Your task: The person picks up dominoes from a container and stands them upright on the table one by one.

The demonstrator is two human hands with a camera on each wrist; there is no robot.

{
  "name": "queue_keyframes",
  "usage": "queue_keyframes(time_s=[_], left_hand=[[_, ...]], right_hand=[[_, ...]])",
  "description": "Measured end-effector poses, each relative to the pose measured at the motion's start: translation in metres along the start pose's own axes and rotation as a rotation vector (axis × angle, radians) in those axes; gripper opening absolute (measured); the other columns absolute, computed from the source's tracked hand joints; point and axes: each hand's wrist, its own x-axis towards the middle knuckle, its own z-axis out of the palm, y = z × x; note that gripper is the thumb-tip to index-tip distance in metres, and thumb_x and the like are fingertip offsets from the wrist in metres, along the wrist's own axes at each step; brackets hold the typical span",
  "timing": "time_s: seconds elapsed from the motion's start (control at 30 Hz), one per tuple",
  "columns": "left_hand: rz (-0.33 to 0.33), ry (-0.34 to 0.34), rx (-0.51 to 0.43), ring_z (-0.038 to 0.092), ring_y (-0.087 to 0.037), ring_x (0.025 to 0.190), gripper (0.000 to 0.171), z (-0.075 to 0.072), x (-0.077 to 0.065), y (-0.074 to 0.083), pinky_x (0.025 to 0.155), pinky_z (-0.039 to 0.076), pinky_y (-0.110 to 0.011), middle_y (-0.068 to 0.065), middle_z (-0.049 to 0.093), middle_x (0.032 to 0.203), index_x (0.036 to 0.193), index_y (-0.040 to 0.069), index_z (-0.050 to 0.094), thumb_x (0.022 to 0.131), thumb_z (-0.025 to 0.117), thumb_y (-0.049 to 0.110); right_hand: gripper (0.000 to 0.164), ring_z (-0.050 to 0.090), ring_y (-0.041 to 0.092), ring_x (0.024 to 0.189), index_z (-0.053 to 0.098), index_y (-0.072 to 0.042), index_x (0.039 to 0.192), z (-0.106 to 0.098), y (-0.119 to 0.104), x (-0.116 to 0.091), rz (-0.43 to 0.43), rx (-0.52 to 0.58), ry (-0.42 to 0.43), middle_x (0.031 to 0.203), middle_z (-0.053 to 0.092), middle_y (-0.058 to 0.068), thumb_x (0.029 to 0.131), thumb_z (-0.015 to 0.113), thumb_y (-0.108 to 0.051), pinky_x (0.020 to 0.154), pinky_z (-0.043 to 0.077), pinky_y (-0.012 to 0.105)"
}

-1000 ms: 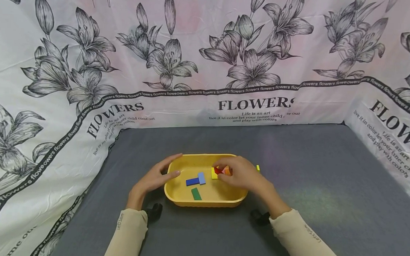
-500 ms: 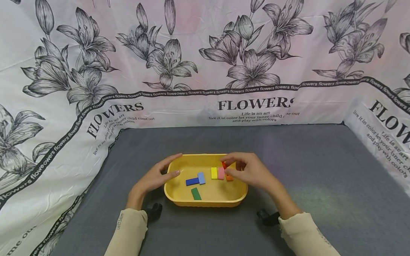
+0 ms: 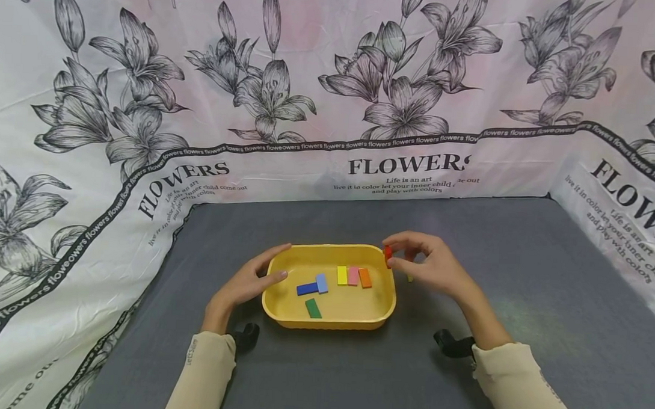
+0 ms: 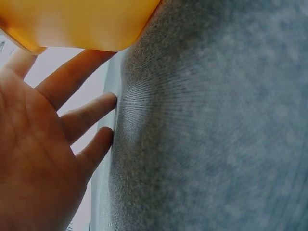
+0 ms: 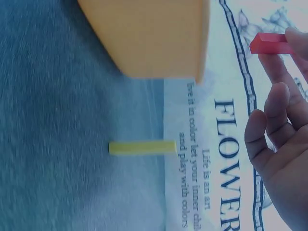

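My left hand [image 3: 253,281] holds the left end of a yellow plastic tub [image 3: 328,326], thumb over the rim and fingers spread along the outside; the left wrist view shows the fingers [image 4: 89,113] against the tub's wall. Just off the tub's right rim, my right hand [image 3: 436,265] pinches a small red block [image 5: 269,44] between thumb and fingertips. Inside the tub lie a yellow block [image 3: 342,275], a pink block [image 3: 352,276] and an orange block [image 3: 364,278] side by side, with a dark blue block [image 3: 306,289], a light blue block [image 3: 322,283] and a green block [image 3: 313,309] left of them.
Outside the tub, a narrow yellow block [image 5: 142,147] stands on the grey tabletop [image 3: 332,373], partly hidden by my right hand in the head view. A flower-printed cloth [image 3: 307,174] walls the back and sides of the table.
My right hand has lifted the red block up and out of the tub, moving right past its rim. The pink and orange blocks now show uncovered. The left hand stays in place.
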Motion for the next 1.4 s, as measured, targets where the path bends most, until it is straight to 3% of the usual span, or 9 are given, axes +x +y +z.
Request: queue_keyframes(time_s=[0.27,0.47,0.8,1.1,1.23,1.4], left_hand=[[-0.005,0.001,0.0,0.052,-0.029,0.136,0.061,0.0,-0.001,0.001,0.116,0.041,-0.056,0.001,0.038,0.163,0.154,0.043,0.04,0.099,0.066,0.036],[-0.015,0.002,0.0,0.052,-0.03,0.136,0.061,0.0,-0.001,0.002,0.116,0.041,-0.056,0.002,0.038,0.163,0.154,0.042,0.041,0.098,0.066,0.037],[-0.006,-0.002,-0.002,0.051,-0.029,0.137,0.061,0.0,-0.001,0.002,0.117,0.04,-0.056,0.002,0.039,0.163,0.154,0.041,0.041,0.099,0.066,0.035],[-0.009,-0.005,-0.004,0.05,-0.03,0.139,0.061,-0.001,-0.001,0.003,0.118,0.038,-0.057,0.002,0.038,0.164,0.154,0.041,0.041,0.098,0.066,0.037],[-0.018,-0.005,0.001,0.049,-0.03,0.14,0.062,-0.001,-0.001,0.002,0.118,0.037,-0.058,0.002,0.037,0.164,0.154,0.042,0.04,0.098,0.066,0.038],[-0.015,-0.002,0.004,0.046,-0.031,0.142,0.062,-0.001,0.0,0.002,0.119,0.035,-0.059,0.002,0.037,0.164,0.154,0.042,0.04,0.098,0.067,0.038]], right_hand=[[0.028,0.06,0.016,0.076,0.073,-0.016,0.118,-0.019,0.013,-0.009,-0.012,-0.004,0.083,0.103,0.074,0.002,0.091,0.078,-0.015,0.063,0.048,0.027],[0.028,0.059,0.016,0.076,0.072,-0.014,0.119,-0.032,0.024,-0.017,0.048,-0.002,0.127,0.099,0.071,-0.003,0.091,0.077,-0.016,0.064,0.048,0.027],[0.028,0.062,0.016,0.078,0.069,-0.014,0.12,-0.042,0.045,-0.023,0.11,-0.059,0.113,0.104,0.072,0.002,0.093,0.075,-0.019,0.065,0.052,0.027],[0.032,0.068,0.012,0.088,0.066,-0.008,0.123,-0.041,0.052,-0.024,0.159,-0.015,0.09,0.108,0.071,0.012,0.093,0.075,-0.016,0.071,0.055,0.024],[0.032,0.068,0.018,0.085,0.066,-0.006,0.122,-0.039,0.056,-0.024,0.161,0.007,0.081,0.107,0.073,0.014,0.092,0.076,-0.014,0.068,0.054,0.024],[0.027,0.065,0.013,0.079,0.068,-0.006,0.115,-0.036,0.065,-0.022,0.146,0.01,0.072,0.103,0.075,0.015,0.09,0.077,-0.01,0.065,0.052,0.023]])
